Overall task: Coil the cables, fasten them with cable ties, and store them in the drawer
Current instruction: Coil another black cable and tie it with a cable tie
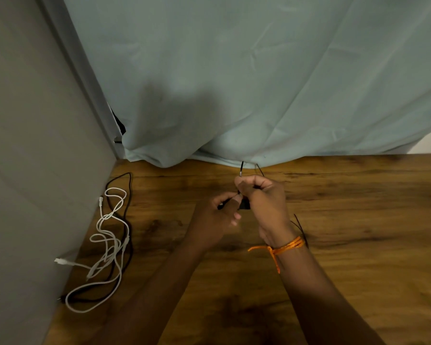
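Head view, both hands over the wooden table. My right hand, with an orange thread tied at the wrist, is curled round a small black cable bundle. Its metal-tipped plug stands up above my knuckles. My left hand pinches a black strand between thumb and forefinger, touching the bundle; I cannot tell whether it is a cable end or a tie.

The hands meet near the table's far edge, where a pale blue cloth drapes onto the wood. Thin black cable ties lie just behind my right wrist. Along the left edge, against the grey wall, tangled white cables lie over a loose black cable, well apart from my hands. Open wood runs from my right forearm to the right border.
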